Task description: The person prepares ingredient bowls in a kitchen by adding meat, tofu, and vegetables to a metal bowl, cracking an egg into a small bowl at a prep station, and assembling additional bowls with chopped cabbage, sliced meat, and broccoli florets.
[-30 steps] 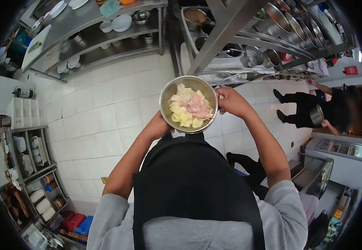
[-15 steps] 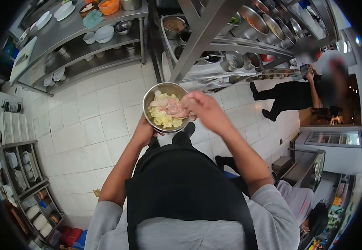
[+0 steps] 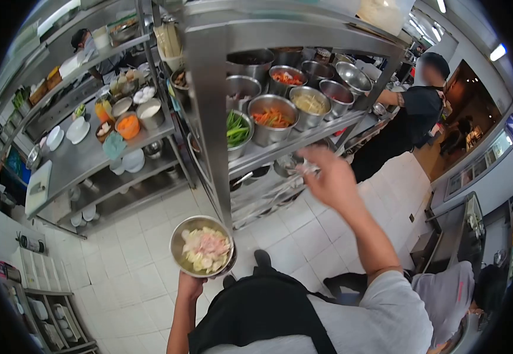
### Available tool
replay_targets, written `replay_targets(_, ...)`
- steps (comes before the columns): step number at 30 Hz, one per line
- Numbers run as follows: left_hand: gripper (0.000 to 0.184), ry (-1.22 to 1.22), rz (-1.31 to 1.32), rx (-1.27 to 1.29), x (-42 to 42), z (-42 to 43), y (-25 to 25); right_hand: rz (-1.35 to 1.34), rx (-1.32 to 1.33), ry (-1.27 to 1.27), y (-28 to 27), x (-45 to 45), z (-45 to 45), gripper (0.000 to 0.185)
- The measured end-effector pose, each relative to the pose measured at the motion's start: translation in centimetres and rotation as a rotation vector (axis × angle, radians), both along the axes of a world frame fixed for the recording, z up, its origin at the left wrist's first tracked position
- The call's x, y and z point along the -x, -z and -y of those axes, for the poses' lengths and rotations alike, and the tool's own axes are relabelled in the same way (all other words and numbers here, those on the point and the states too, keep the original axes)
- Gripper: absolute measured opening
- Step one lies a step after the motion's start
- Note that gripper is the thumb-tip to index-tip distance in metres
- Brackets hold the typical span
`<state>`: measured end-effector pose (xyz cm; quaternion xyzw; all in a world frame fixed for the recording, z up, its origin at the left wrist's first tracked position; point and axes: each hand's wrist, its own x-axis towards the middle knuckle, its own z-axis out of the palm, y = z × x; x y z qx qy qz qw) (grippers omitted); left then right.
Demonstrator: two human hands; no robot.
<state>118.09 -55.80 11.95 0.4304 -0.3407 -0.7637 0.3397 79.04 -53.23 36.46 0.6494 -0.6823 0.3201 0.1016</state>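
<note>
A steel bowl [image 3: 176, 255] with pale cabbage leaves and pink raw meat [image 3: 208, 243] in it rests in my left hand [image 3: 191, 284], whose fingers wrap its underside. My right hand [image 3: 330, 179] reaches forward, somewhat blurred, with fingers and thumb apart and nothing visible in them. It is in front of the rack's lower level, where metal containers [image 3: 284, 166] are partly hidden. On the shelf above stand steel pots, among them one with orange vegetable strips [image 3: 272, 117], one with pale shreds [image 3: 309, 104] and one with green pieces [image 3: 236, 128].
An upright steel post [image 3: 212, 141] of the rack stands just ahead. To the left, a steel counter [image 3: 85, 154] holds white plates [image 3: 78, 130] and an orange tub [image 3: 128, 126]. A co-worker [image 3: 401, 121] in dark clothes stands at right; another person [image 3: 445, 295] is close behind my right side.
My view has tilted up toward the rack. The right hand has left the bowl and moved forward and right. The bowl, still in my left hand, sits lower and farther left in view.
</note>
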Motion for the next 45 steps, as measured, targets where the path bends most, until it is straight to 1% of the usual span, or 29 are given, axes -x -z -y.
replay_targets(2, 0.035, -0.067, 0.015, 0.019, -0.7, -0.1, -0.3, 0.149, -0.031, 0.025, -4.4, 2.8, 2.6, 0.027)
replay_targets(5, 0.036, -0.213, -0.009, -0.009, -1.3, -0.7, -0.7, 0.097, 0.156, -0.168, -6.9, 7.0, 9.9, 0.028)
replay_targets(7, 0.038, -0.304, -0.048, -0.028, -0.6, -1.0, -2.2, -0.038, 0.0, -0.183, -9.5, 8.7, 15.0, 0.031)
replay_targets(9, 0.037, -0.383, -0.06, -0.041, -0.5, -1.5, -1.7, -0.127, -0.003, -0.097, -11.0, 9.5, 20.2, 0.032)
replay_targets(10, 0.037, -0.43, -0.066, -0.052, -0.4, -1.9, -1.6, -0.161, 0.05, -0.145, -11.1, 10.5, 21.7, 0.031)
replay_targets(15, 0.037, -0.632, -0.116, -0.098, 1.8, -3.9, -2.1, -0.246, -0.048, -0.173, -9.6, 11.8, 31.0, 0.026)
replay_targets(22, 0.039, -0.764, -0.17, -0.08, 4.0, -5.3, -0.7, -0.342, -0.248, -0.153, -5.1, 9.2, 40.1, 0.019)
replay_targets(31, 0.037, -0.717, -0.217, -0.082, 4.0, -2.9, 2.6, -0.458, -0.418, -0.141, -1.4, 3.0, 46.9, 0.012)
replay_targets(34, 0.035, -0.684, -0.202, -0.084, 4.1, -1.8, 2.7, -0.41, -0.455, -0.193, -2.2, 1.4, 48.6, 0.011)
replay_targets(35, 0.034, -0.679, -0.198, -0.085, 4.0, -1.5, 2.3, -0.325, -0.469, -0.224, -3.1, 1.5, 49.3, 0.011)
replay_targets(37, 0.034, -0.673, -0.227, -0.107, 3.7, -0.9, 1.1, -0.045, -0.511, -0.297, -4.8, 2.5, 49.4, 0.01)
replay_targets(38, 0.033, -0.658, -0.225, -0.109, 3.3, -0.8, 0.8, 0.157, -0.549, -0.341, -5.8, 2.7, 48.6, 0.01)
replay_targets(40, 0.033, -0.614, -0.221, -0.114, 2.8, -0.7, 0.4, 0.692, -0.707, -0.401, -9.9, 1.5, 43.7, 0.011)
replay_targets(43, 0.037, -0.551, -0.212, -0.117, 1.7, -0.5, 1.6, 1.308, -0.771, -0.547, -11.8, 2.0, 41.5, 0.009)
replay_targets(45, 0.037, -0.523, -0.197, -0.098, 1.1, -0.2, 1.8, 1.217, -0.71, -0.627, -11.7, 1.8, 41.1, 0.009)
